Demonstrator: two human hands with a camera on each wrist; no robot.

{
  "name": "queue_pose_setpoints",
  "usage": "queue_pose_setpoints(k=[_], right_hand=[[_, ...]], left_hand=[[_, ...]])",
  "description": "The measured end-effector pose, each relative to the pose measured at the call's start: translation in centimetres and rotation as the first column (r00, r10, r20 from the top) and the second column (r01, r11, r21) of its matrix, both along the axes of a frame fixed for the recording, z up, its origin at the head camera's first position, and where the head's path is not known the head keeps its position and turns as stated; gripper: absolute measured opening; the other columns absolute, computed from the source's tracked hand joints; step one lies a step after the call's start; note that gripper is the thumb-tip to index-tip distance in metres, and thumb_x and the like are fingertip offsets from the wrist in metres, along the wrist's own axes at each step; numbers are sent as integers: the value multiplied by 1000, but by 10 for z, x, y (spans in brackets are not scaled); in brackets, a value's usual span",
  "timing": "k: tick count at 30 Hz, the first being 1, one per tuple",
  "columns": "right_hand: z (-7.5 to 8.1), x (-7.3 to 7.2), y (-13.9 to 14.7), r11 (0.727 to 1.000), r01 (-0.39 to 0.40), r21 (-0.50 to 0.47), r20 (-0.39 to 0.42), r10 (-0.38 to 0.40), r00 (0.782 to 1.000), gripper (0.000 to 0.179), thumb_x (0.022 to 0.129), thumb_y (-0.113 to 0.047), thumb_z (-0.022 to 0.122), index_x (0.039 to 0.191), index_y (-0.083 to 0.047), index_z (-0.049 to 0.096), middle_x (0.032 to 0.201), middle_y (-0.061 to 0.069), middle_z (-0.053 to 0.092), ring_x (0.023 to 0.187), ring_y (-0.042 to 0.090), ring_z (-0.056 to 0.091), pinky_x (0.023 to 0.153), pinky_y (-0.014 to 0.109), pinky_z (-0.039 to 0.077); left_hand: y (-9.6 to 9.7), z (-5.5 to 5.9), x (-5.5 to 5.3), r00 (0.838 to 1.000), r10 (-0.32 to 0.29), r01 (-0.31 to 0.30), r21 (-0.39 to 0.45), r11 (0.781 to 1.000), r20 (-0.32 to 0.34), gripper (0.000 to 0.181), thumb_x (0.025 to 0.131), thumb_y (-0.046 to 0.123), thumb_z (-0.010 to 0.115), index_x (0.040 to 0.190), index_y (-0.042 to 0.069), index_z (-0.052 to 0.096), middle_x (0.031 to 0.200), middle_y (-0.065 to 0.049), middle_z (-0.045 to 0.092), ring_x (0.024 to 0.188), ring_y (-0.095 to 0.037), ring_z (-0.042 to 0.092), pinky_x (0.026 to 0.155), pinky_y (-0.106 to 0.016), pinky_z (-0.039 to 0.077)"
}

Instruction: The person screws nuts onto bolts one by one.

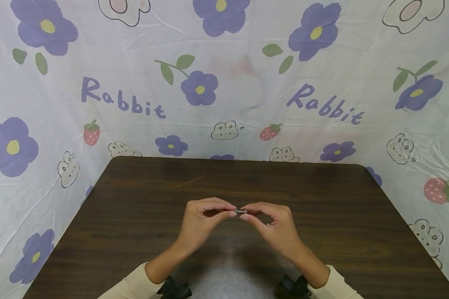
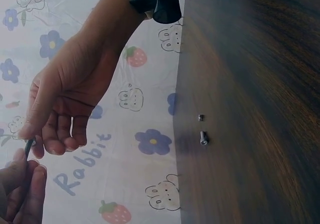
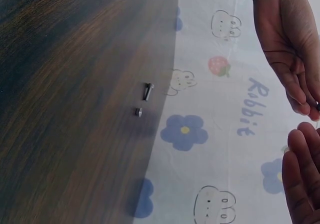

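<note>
Above the middle of the table, the left hand (image 1: 205,220) and the right hand (image 1: 273,226) meet at a small metal bolt (image 1: 240,211). The left thumb and index finger pinch its left end. At the right end, the right thumb and index finger grip around a wider part; whether this is the head or a nut I cannot tell. Fingertips hide both ends. On the tabletop lie a second bolt (image 2: 204,138) and a small nut (image 2: 201,117), also seen in the right wrist view, the bolt (image 3: 148,91) beside the nut (image 3: 139,112).
The dark wood-grain table (image 1: 142,195) has rounded far corners. A white cloth (image 1: 239,99) printed with flowers and rabbits hangs behind and at the sides. A black device (image 1: 176,288) is strapped at each wrist, by the cream sleeves.
</note>
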State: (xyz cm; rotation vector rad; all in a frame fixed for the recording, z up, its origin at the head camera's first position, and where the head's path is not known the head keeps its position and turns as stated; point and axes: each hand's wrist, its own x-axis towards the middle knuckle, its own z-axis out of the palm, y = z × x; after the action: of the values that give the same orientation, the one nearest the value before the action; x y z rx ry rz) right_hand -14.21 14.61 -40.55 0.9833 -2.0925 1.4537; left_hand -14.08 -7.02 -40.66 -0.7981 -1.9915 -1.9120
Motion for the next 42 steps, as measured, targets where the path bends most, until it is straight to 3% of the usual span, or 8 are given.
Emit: queue_pose_setpoints(k=[7,14,19,24,33,42], right_hand=[[0,-1,0,1000,-1,17,25,0,1000,13,91,-1,75,91,-13,77,81,-2,75,74,11,72,67,25,58],[1,0,0,999,28,22,19,-29,999,29,95,5,66,75,-14,74,72,-4,72,62,10,65,61,19,52],[1,2,2,999,43,-2,29,-43,999,18,92,7,70,97,-9,77,85,2,76,72,14,71,68,21,58],[-1,3,6,1000,5,-7,-15,-5,1000,40,80,7,82,116,-7,73,96,6,77,84,16,74,72,29,61],[-1,2,3,999,-30,-34,-99,26,995,34,77,13,81,106,-5,77,94,6,76,81,16,73,73,25,59],[0,1,0,999,-20,-34,-92,17,996,31,79,11,81,105,-5,77,91,4,75,78,14,70,70,24,59]], left_hand=[[1,1,1,1000,-23,24,19,1000,-18,9,84,2,81,93,3,80,91,-6,76,82,-21,74,71,-39,62],[2,1,1,1000,-18,19,13,1000,-12,9,83,3,82,92,5,80,91,-5,76,81,-20,73,70,-43,62],[2,1,1,1000,-9,9,12,1000,-14,8,84,3,82,92,3,80,91,-5,76,81,-20,73,70,-42,62],[2,-1,0,1000,-1,1,-1,1000,-15,8,84,3,81,92,4,81,90,-4,76,81,-20,73,69,-40,62],[2,-2,0,1000,-13,13,0,1000,-12,8,85,4,81,93,4,81,91,-5,76,81,-20,73,70,-38,62],[1,0,-1,1000,-3,4,14,1000,-23,8,86,3,80,94,3,80,92,-5,76,82,-21,73,72,-38,62]])
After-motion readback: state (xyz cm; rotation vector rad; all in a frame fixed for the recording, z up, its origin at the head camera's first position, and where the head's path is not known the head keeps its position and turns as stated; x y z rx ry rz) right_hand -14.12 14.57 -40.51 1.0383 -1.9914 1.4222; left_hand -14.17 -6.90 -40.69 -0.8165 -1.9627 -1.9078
